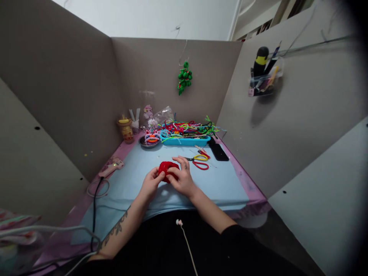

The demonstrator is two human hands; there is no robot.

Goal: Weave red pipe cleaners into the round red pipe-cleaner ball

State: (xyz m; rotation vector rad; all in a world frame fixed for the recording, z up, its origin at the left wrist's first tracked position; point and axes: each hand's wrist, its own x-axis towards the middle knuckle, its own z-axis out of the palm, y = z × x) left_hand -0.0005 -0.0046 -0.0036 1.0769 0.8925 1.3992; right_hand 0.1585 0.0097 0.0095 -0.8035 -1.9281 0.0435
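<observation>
Between my two hands is a rounded red fuzzy piece (166, 166), held above the blue cloth near the front of the table. My left hand (151, 181) grips its left side, with the thumb pressed on the front. On the right side, my right hand (183, 178) pinches it with the thumb and a bent finger, while another finger stretches out over the top. The fingers cover much of the piece, so its full shape is hidden. Scissors (200, 162) with one yellow and one red handle lie just beyond my right hand.
A blue tray (185, 141) heaped with colourful fuzzy stems stands at the back, beside a metal bowl (148, 145) holding a striped fuzzy piece. A black phone (219, 151) lies at right. At left are a pink glue gun (113, 166) with its cord and a drink cup (126, 131). Grey partitions enclose the table.
</observation>
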